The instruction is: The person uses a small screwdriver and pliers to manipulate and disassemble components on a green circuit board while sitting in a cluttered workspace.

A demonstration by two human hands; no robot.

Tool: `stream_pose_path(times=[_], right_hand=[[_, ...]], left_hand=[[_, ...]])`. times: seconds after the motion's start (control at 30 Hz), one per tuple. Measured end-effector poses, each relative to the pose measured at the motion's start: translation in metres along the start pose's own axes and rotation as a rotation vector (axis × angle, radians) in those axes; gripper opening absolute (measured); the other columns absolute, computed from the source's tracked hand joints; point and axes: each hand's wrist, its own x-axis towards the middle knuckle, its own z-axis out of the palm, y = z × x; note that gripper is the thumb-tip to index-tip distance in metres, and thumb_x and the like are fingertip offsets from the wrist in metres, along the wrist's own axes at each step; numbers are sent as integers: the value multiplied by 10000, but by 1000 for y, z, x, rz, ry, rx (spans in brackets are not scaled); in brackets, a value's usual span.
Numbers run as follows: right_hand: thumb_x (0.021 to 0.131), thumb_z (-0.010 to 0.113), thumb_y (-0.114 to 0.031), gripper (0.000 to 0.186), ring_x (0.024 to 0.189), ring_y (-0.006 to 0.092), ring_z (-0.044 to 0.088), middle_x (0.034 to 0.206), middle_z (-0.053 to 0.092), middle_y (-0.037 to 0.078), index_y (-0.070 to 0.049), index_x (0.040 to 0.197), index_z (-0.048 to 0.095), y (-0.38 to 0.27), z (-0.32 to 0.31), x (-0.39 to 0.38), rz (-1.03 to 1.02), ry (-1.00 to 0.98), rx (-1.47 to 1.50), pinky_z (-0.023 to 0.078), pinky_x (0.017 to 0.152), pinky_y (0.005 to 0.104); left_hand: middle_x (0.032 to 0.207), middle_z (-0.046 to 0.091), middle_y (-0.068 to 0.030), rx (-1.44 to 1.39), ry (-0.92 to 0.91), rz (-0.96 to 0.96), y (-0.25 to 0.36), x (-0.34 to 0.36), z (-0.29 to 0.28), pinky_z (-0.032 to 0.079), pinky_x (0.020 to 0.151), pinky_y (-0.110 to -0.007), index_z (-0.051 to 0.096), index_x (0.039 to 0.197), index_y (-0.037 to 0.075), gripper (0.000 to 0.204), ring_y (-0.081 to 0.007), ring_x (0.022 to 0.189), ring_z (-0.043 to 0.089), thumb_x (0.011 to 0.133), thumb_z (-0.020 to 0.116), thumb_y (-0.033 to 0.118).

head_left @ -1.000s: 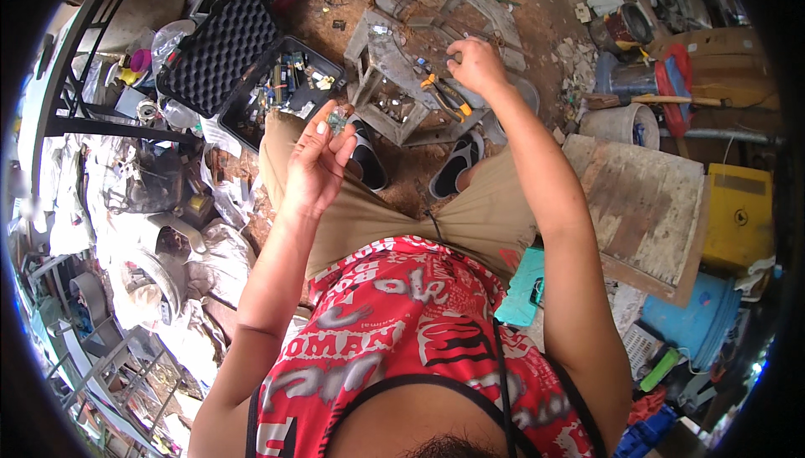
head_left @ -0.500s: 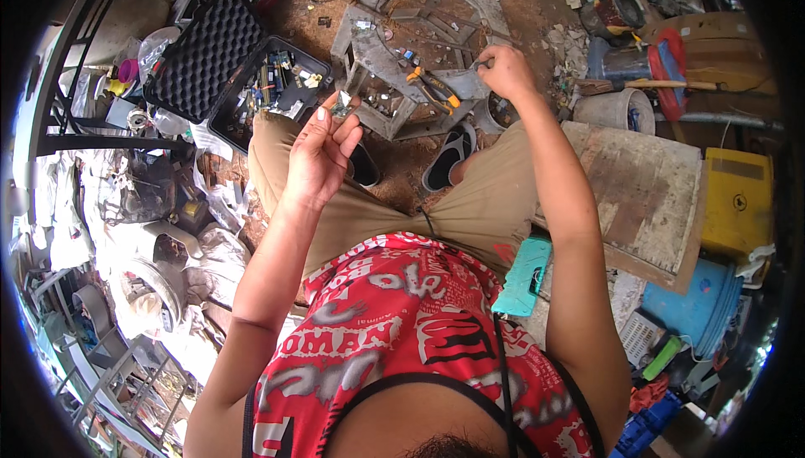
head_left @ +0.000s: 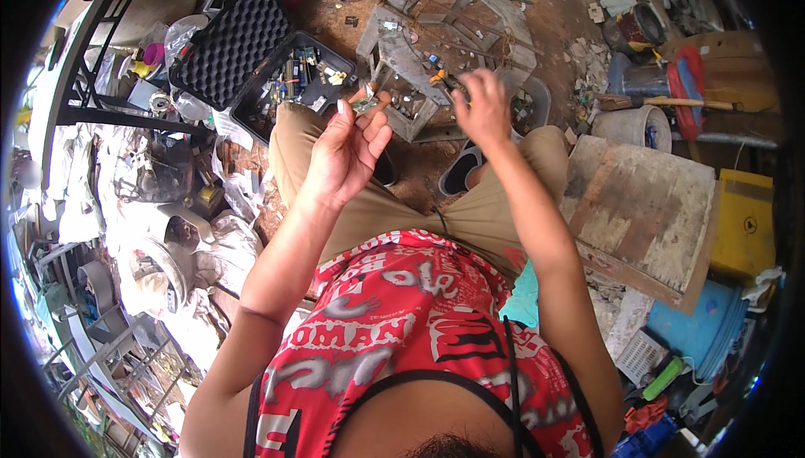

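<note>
My left hand (head_left: 348,152) is held palm up in front of my left knee. Its thumb and fingers pinch a small, shiny, greenish piece (head_left: 366,106) whose exact kind is too small to make out. Blurred by motion, my right hand (head_left: 485,112) is over the near right side of a grey frame (head_left: 394,62) with a ring-shaped top. Beneath and beside that hand are pliers with orange-and-black handles (head_left: 439,77), mostly covered. Whether the fingers touch or grip them, I cannot tell. Small bits lie scattered on the frame.
An open black case (head_left: 243,111) with a foam-lined lid holds several small parts at the left. To the right are a wooden board (head_left: 637,206), a yellow box (head_left: 742,223) and a grey bucket (head_left: 629,129). White bags and scrap crowd the left side.
My right hand has moved left and down from the frame's right side to over the pliers. The left hand keeps its pinch on the small piece. The whole view has shifted slightly.
</note>
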Motion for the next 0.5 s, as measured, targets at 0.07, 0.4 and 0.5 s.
stream_pose_path(times=[0.07,0.4,0.5], right_hand=[[847,661,-393,538,1230,383,439,1372,414,195,-103,1280,528,-12,16,-20,47,-194,-21,402,995,506],[917,493,-281,344,1049,350,577,1168,571,205,-36,1149,559,11,39,-5,375,-307,183,465,897,441],[931,487,-300,357,946,234,625,1110,610,147,-17,1141,543,7,1,-31,649,-370,1388,514,797,363]], left_hand=[[1238,585,-160,0,-26,-11,-1,0,0,554,910,-331,429,1354,23,459,-183,1021,647,1014,448,330],[1150,631,-146,178,81,54,5,-9,16,560,889,-323,474,1316,34,407,-188,1001,656,1009,481,301],[1133,642,-148,207,150,92,7,-10,19,566,869,-319,498,1297,35,372,-193,977,666,1008,491,269]])
